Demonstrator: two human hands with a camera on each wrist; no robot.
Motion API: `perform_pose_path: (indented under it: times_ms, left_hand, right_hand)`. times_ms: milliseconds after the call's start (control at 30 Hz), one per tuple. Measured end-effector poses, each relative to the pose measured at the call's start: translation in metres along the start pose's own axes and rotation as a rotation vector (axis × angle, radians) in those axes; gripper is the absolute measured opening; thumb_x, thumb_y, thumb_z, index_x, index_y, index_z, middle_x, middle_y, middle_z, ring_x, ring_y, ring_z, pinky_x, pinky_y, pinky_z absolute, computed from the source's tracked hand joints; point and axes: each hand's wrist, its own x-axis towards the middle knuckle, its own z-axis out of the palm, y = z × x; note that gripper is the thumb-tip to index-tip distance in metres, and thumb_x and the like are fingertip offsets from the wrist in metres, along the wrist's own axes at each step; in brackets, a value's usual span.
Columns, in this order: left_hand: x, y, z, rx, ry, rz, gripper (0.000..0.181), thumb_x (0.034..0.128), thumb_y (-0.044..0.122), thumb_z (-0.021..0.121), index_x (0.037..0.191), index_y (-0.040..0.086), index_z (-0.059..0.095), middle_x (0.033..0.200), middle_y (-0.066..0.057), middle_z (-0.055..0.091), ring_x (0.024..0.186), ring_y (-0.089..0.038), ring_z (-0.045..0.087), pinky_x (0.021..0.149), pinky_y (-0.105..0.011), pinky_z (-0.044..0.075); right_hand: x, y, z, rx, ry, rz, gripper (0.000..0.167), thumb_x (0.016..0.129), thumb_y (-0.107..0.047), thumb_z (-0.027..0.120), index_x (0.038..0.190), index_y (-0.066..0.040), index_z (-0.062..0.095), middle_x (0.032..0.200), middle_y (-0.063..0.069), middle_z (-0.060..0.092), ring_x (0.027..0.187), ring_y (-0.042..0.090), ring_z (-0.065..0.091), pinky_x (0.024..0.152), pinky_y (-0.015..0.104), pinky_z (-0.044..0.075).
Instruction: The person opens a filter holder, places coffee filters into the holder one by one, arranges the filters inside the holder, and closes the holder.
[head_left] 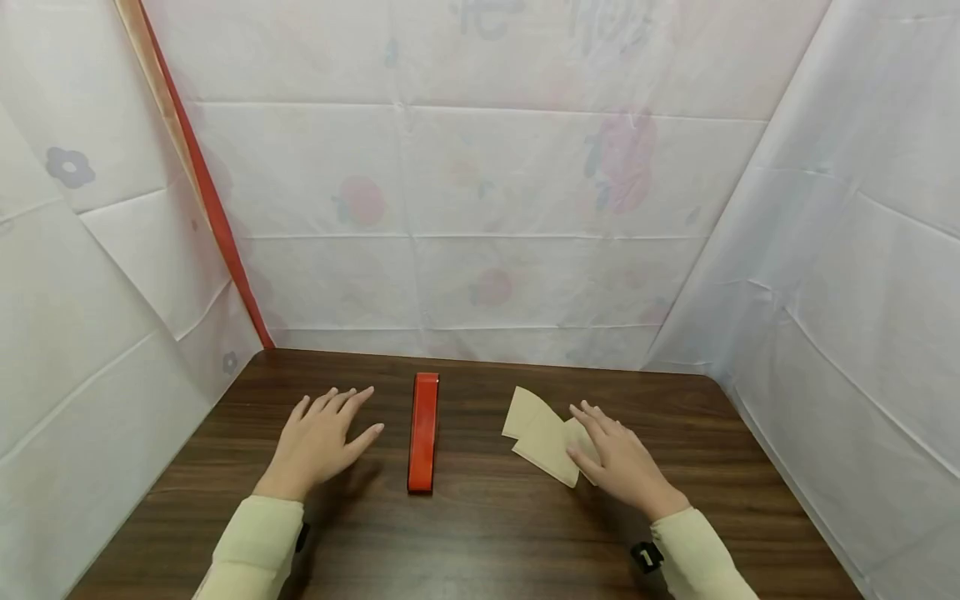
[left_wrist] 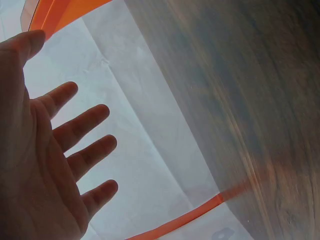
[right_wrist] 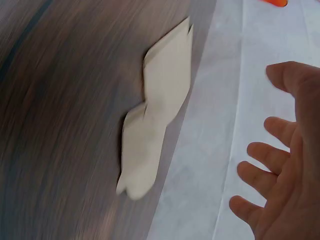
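Grip is wide and empty on both sides: left hand and right hand have fingers spread and hold nothing. Red bar lies lengthwise on the worktop, between the hands and nearer the left, a visible gap separating it from the thumb. Tan pieces lie overlapping beside the right hand, which partly covers them in the head view; the right wrist view shows hand and pieces apart. Assessment: handling appears either not yet begun or finished; nothing visible settles which. No item is lifted, and the pieces lie unaligned.
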Motion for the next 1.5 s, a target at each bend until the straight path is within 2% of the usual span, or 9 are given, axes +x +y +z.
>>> perform_pose_path:
  times_ms: [233, 500, 633, 800, 967, 1067, 1233, 1500]
  left_hand:
    - [0.009, -0.003, 0.004, 0.011, 0.018, 0.026, 0.062, 0.0960, 0.050, 0.061, 0.145, 0.014, 0.053, 0.129, -0.017, 0.063, 0.120, -0.040, 0.055, 0.103, -0.065, 0.035]
    - [0.016, -0.006, 0.006, 0.001, 0.013, 0.033, 0.059, 0.0952, 0.046, 0.063, 0.143, 0.013, 0.054, 0.127, -0.017, 0.064, 0.114, -0.039, 0.059, 0.096, -0.063, 0.042]
    - [0.020, -0.006, 0.010, -0.068, 0.010, 0.040, 0.055, 0.0949, 0.038, 0.065, 0.142, 0.011, 0.055, 0.128, -0.019, 0.064, 0.112, -0.040, 0.060, 0.092, -0.063, 0.046]
    - [0.028, -0.005, 0.015, -0.203, -0.017, 0.038, 0.049, 0.0961, 0.030, 0.066, 0.141, 0.011, 0.056, 0.131, -0.017, 0.062, 0.115, -0.039, 0.060, 0.092, -0.063, 0.046]
    - [0.036, -0.006, 0.019, -0.334, -0.075, 0.026, 0.044, 0.0983, 0.024, 0.064, 0.140, 0.010, 0.057, 0.135, -0.015, 0.060, 0.124, -0.038, 0.055, 0.100, -0.062, 0.043]
    - [0.040, -0.007, 0.021, -0.397, -0.105, 0.041, 0.044, 0.0996, 0.022, 0.063, 0.140, 0.006, 0.055, 0.137, -0.017, 0.058, 0.125, -0.039, 0.054, 0.101, -0.060, 0.042]
    - [0.047, -0.011, 0.029, -0.504, -0.148, 0.070, 0.043, 0.1013, 0.017, 0.060, 0.142, 0.004, 0.052, 0.139, -0.019, 0.056, 0.125, -0.040, 0.054, 0.100, -0.060, 0.043]
    - [0.057, -0.014, 0.038, -0.579, -0.198, 0.065, 0.036, 0.1032, 0.017, 0.058, 0.137, 0.005, 0.057, 0.129, -0.017, 0.063, 0.118, -0.036, 0.059, 0.097, -0.057, 0.047]
  right_hand:
    - [0.011, -0.019, 0.007, 0.117, -0.049, -0.035, 0.060, 0.097, -0.029, 0.068, 0.149, -0.008, 0.046, 0.151, 0.012, 0.046, 0.140, 0.030, 0.042, 0.105, 0.063, 0.037]
    - [0.018, -0.038, 0.013, 0.123, -0.068, -0.098, 0.057, 0.098, -0.035, 0.065, 0.145, -0.006, 0.050, 0.146, 0.014, 0.052, 0.134, 0.028, 0.049, 0.102, 0.058, 0.041]
    - [0.022, -0.048, 0.017, 0.123, -0.092, -0.138, 0.056, 0.099, -0.035, 0.064, 0.144, -0.004, 0.050, 0.144, 0.013, 0.054, 0.132, 0.030, 0.050, 0.104, 0.055, 0.042]
    - [0.028, -0.062, 0.024, 0.131, -0.140, -0.160, 0.056, 0.099, -0.038, 0.063, 0.143, -0.005, 0.051, 0.142, 0.009, 0.055, 0.131, 0.026, 0.050, 0.106, 0.047, 0.042]
    - [0.034, -0.077, 0.032, 0.144, -0.207, -0.137, 0.058, 0.100, -0.048, 0.059, 0.141, -0.007, 0.052, 0.139, 0.006, 0.056, 0.130, 0.023, 0.051, 0.105, 0.042, 0.043]
    - [0.038, -0.086, 0.037, 0.149, -0.250, -0.117, 0.060, 0.100, -0.051, 0.057, 0.142, -0.008, 0.051, 0.139, 0.005, 0.056, 0.130, 0.023, 0.050, 0.105, 0.041, 0.043]
    - [0.045, -0.096, 0.046, 0.151, -0.278, -0.111, 0.060, 0.099, -0.052, 0.058, 0.139, -0.008, 0.054, 0.135, 0.005, 0.058, 0.129, 0.023, 0.051, 0.105, 0.040, 0.043]
    - [0.057, -0.114, 0.056, 0.132, -0.288, -0.114, 0.066, 0.095, -0.061, 0.058, 0.135, -0.009, 0.059, 0.126, 0.003, 0.062, 0.117, 0.022, 0.057, 0.099, 0.038, 0.047]
